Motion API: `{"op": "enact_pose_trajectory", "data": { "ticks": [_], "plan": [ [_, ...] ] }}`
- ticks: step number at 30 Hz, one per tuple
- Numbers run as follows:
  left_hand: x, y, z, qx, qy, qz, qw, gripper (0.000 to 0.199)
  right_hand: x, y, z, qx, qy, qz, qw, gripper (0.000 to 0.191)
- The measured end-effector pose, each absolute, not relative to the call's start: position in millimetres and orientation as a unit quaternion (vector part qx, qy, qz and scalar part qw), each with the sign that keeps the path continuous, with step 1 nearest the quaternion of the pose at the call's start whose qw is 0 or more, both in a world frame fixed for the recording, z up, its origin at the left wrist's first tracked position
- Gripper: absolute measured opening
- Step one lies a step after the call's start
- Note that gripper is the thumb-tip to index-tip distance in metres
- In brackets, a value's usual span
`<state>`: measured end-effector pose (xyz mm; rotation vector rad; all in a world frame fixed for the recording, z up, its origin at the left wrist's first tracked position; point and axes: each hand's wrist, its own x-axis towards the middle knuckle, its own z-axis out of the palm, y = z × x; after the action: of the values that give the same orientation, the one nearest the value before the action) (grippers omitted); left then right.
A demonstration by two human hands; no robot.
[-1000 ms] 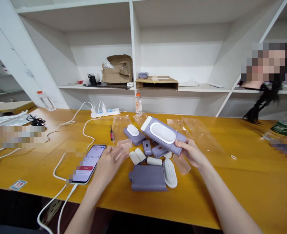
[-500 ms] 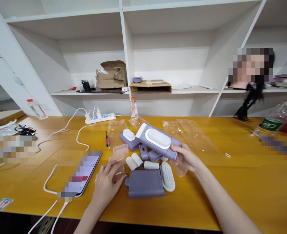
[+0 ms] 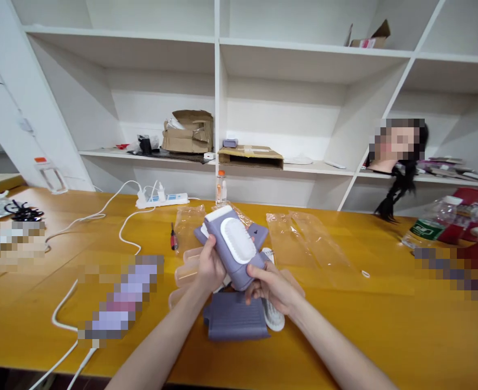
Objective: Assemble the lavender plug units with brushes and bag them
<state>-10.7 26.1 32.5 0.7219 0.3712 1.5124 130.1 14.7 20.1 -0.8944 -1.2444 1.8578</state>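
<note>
Both hands hold a purple box-shaped device (image 3: 239, 275) with a white end and a white oval bristled pad (image 3: 238, 241) on its upper face. My left hand (image 3: 211, 266) grips its left side, thumb on top. My right hand (image 3: 275, 286) is closed around the lower right end. Below lies a flat purple ribbed piece (image 3: 239, 319) on the table. A second white oval bristled piece (image 3: 275, 319) sits beside it, partly hidden by my right hand. Clear plastic cases (image 3: 187, 274) lie left of my left hand. More purple parts (image 3: 258, 233) show behind the device.
A red screwdriver (image 3: 174, 240), power strip (image 3: 162, 201) and white cables are at the back left, with a phone (image 3: 131, 292) nearer. Clear plastic bags (image 3: 320, 244) spread over the right side. A large bottle (image 3: 428, 225) stands far right; a small orange-capped bottle (image 3: 221, 188) is behind.
The purple device has moved left and nearer, now more upright. My left hand has left the clear cases and taken hold of it. The camera view has shifted slightly.
</note>
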Motion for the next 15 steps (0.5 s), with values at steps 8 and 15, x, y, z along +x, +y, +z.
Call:
{"op": "enact_pose_trajectory", "data": {
  "ticks": [8, 15],
  "plan": [
    [1.2, 26.5, 38.6, 0.259, 0.173, 0.606, 0.732, 0.064, 136.2, 17.4, 14.4, -0.334, -0.469, 0.753, 0.318, 0.029],
    [5.8, 18.6, 30.7, 0.247, 0.172, 0.631, 0.715, 0.079, 126.3, 9.5, 12.9, -0.344, -0.466, 0.712, 0.396, 0.017]
  ]
}}
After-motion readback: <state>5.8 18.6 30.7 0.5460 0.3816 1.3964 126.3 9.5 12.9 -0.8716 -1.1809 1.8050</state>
